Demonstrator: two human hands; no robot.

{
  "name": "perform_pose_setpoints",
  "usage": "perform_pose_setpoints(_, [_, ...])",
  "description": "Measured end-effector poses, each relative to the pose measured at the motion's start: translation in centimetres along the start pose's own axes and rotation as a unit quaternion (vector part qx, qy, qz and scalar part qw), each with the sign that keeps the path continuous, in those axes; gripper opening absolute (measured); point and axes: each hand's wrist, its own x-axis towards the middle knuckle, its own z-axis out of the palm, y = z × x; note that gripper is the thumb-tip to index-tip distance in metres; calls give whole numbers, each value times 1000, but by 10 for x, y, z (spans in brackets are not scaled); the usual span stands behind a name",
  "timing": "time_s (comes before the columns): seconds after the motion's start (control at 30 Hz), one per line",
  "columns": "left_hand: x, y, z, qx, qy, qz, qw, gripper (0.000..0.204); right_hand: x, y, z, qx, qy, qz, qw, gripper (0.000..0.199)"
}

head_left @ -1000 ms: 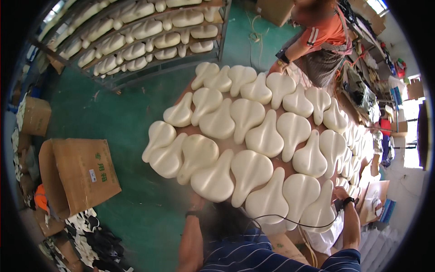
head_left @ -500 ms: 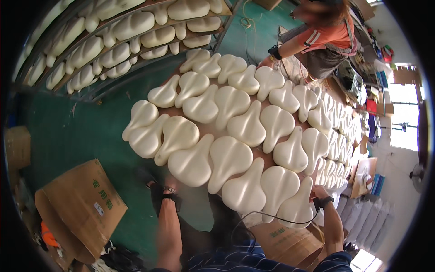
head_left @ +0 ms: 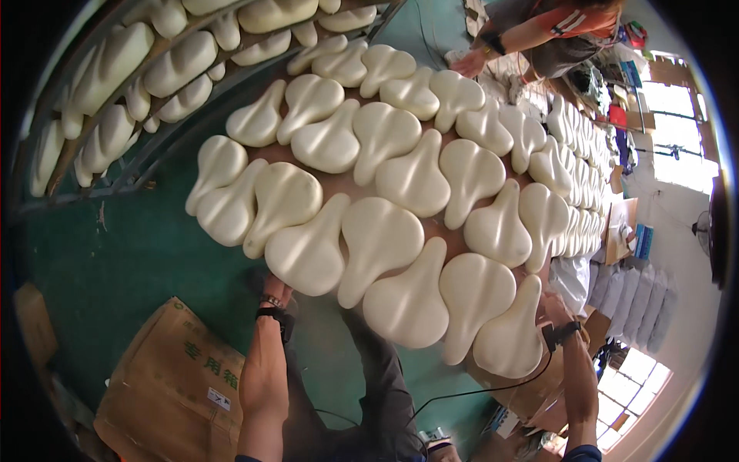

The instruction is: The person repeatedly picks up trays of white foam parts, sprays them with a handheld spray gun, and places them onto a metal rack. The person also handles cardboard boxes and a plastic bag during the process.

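Several cream foam bicycle saddles (head_left: pixel 383 239) lie in rows on a brown board (head_left: pixel 336 183), which stretches out before me. Their rounded ends and narrow noses alternate. My left hand (head_left: pixel 277 291) is at the near left edge of the board, its fingers mostly hidden beneath the saddles. On the near right, my right hand (head_left: pixel 554 308) is closed at the board's right edge, beside the nose of a saddle (head_left: pixel 509 331). Both hands seem to support the board; their fingertips are hidden. Dark straps circle both wrists, and a black cable hangs from the right one.
A rack (head_left: pixel 115 181) of similar saddles stands at the far left. Past the board, a co-worker's hand (head_left: pixel 469 63) is near its far edge. More saddles (head_left: pixel 579 181) stand in rows at right. A cardboard box (head_left: pixel 165 385) sits low on the left, over green floor (head_left: pixel 100 254).
The board and saddles have shifted up and slightly left in view, with my hands staying at its edges. The co-worker's hand has moved away from the saddles. The rack appears closer.
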Motion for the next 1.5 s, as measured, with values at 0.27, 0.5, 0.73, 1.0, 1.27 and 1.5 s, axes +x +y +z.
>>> perform_pose_setpoints(0.27, [86,36,-130,46,153,73,984,42,167,44,204,-39,-52,-30,997,31])
perform_pose_setpoints(0.5, [155,36,-177,183,193,72,961,35,234,-14,350,75,-85,-49,992,30])
perform_pose_setpoints(0.73, [134,-31,-112,183,27,22,982,46,274,14,366,146,-141,-150,968,30])
perform_pose_setpoints(1.0, [149,-31,-110,208,-58,110,970,53,338,45,422,215,-226,-246,918,33])
perform_pose_setpoints(1.27, [158,-59,-119,122,-130,130,975,54,316,26,401,236,-305,-185,904,32])
perform_pose_setpoints(1.5, [161,-83,-130,222,-20,241,945,43,324,33,419,238,-285,-212,904,30])
